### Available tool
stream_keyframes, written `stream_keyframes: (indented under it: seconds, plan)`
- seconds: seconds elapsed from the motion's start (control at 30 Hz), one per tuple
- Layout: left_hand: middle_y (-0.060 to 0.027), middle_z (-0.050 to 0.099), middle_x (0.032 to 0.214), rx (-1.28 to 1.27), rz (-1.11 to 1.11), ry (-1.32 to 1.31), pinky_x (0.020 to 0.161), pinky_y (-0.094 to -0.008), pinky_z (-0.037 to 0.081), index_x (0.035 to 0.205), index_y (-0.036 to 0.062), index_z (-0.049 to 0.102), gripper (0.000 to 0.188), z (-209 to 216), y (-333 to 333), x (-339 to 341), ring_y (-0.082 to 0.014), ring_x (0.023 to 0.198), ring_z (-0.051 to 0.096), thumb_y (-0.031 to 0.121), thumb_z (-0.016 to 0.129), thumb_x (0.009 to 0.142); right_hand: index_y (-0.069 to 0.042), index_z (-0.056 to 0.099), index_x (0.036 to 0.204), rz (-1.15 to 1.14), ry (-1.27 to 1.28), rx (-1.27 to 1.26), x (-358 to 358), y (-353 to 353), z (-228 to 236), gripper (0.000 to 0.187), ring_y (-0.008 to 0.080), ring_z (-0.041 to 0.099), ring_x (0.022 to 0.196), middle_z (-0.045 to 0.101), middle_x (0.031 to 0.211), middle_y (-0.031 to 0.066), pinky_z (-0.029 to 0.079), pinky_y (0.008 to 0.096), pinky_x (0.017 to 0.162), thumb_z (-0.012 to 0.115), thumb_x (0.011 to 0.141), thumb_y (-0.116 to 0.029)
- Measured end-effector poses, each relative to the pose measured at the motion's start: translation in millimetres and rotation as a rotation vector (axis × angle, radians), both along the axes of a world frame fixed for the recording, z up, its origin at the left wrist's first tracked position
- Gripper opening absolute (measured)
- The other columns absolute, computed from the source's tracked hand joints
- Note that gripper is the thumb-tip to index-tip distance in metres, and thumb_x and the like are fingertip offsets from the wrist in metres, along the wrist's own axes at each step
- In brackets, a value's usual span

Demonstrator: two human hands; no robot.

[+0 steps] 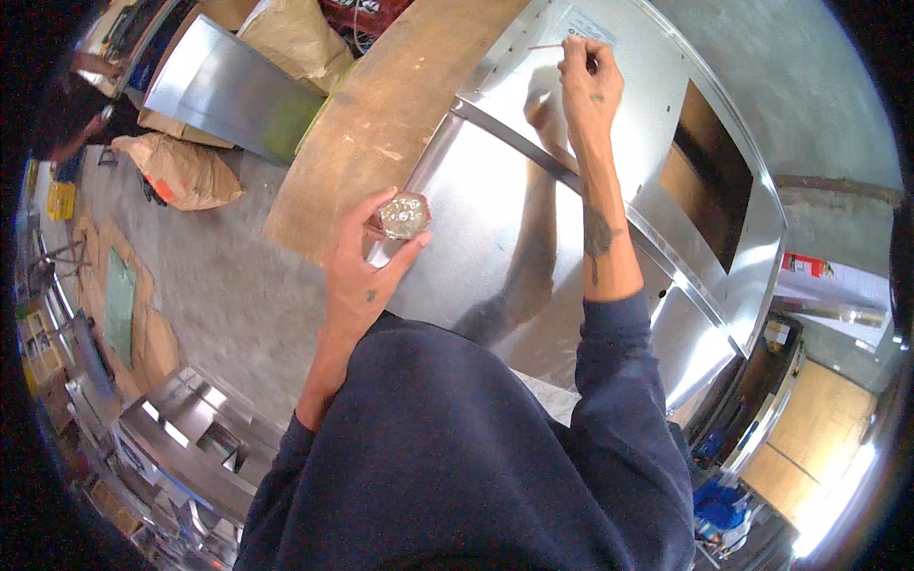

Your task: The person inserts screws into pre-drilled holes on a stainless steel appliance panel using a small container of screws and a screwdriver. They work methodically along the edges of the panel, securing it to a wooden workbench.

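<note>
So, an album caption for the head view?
Left hand holding a small container, right hand pinching a thin stick over shiny sheet metal.

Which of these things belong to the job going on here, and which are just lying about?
Seemingly in the job:
- small round container, in the left hand
- thin stick, in the right hand
- shiny metal unit in front

Apparently lying about:
- brown sack
- green sheet
- cardboard
</note>
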State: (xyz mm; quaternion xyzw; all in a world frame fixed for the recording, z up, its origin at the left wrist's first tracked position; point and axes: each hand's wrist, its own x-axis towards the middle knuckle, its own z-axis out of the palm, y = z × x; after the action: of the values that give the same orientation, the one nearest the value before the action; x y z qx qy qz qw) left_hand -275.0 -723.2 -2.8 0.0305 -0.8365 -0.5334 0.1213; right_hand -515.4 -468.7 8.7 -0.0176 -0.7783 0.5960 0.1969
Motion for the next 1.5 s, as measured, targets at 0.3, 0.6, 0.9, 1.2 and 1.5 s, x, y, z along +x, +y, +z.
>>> stream_keyframes:
  seconds: [0.3, 0.6, 0.9, 1.2, 1.5]
  plan:
    - [-0.0108, 0.071, 0.134, 0.057, -0.037, 0.103, 0.087, -0.0342, 0.058, 0.142, 0.0079, 0.065, 0.065, 1.0, 5.9, -14.6, -0.0232, 0.11, 0.069, 0.011, 0.095, 0.084, -0.004, 0.078, 0.111, 0.462, 0.145, 0.285, 171.4, -61.4, 40.3, 0.014, 0.0145, 0.058, 0.083, 0.059, 0.103, 0.0071, 0.051, 0.0291, 0.069, 0.081, 0.097, -0.004]
    - [-0.0114, 0.071, 0.135, 0.062, -0.071, 0.113, 0.086, -0.0349, 0.058, 0.141, 0.0077, 0.065, 0.064, 6.9, 5.6, -16.2, -0.0239, 0.109, 0.071, 0.008, 0.093, 0.084, -0.005, 0.079, 0.112, 0.479, 0.131, 0.34, 177.6, -69.4, 33.6, 0.015, 0.0135, 0.059, 0.084, 0.058, 0.101, 0.0061, 0.05, 0.0292, 0.066, 0.081, 0.097, -0.005]
    - [-0.0128, 0.071, 0.136, 0.001, -0.025, 0.1, 0.088, -0.0338, 0.057, 0.141, 0.0061, 0.065, 0.065, -1.9, 2.8, -12.1, -0.0236, 0.112, 0.072, 0.012, 0.096, 0.084, 0.002, 0.069, 0.105, 0.083, 0.071, 0.008, 44.3, -17.1, 17.0, 0.024, 0.0142, 0.055, 0.085, 0.062, 0.097, 0.007, 0.049, 0.0315, 0.079, 0.067, 0.11, -0.021]
    - [-0.015, 0.07, 0.139, -0.019, -0.011, 0.033, 0.091, -0.0348, 0.058, 0.141, 0.0044, 0.064, 0.064, 0.5, -2.5, -1.2, -0.0232, 0.113, 0.072, 0.011, 0.095, 0.086, 0.009, 0.069, 0.098, -0.094, 0.009, 0.042, -89.9, 18.1, -38.9, 0.032, 0.0305, 0.065, 0.098, 0.068, 0.104, 0.0221, 0.052, 0.0416, 0.093, 0.068, 0.097, -0.023]
    - [-0.0153, 0.07, 0.138, 0.062, 0.022, -0.029, 0.09, -0.0351, 0.06, 0.141, 0.004, 0.065, 0.062, 1.1, -2.1, 0.8, -0.0241, 0.114, 0.074, 0.01, 0.094, 0.086, 0.007, 0.072, 0.106, -0.053, 0.087, 0.268, -92.8, 22.7, -50.2, 0.038, 0.0279, 0.067, 0.092, 0.07, 0.101, 0.0175, 0.055, 0.0419, 0.086, 0.068, 0.102, -0.031]
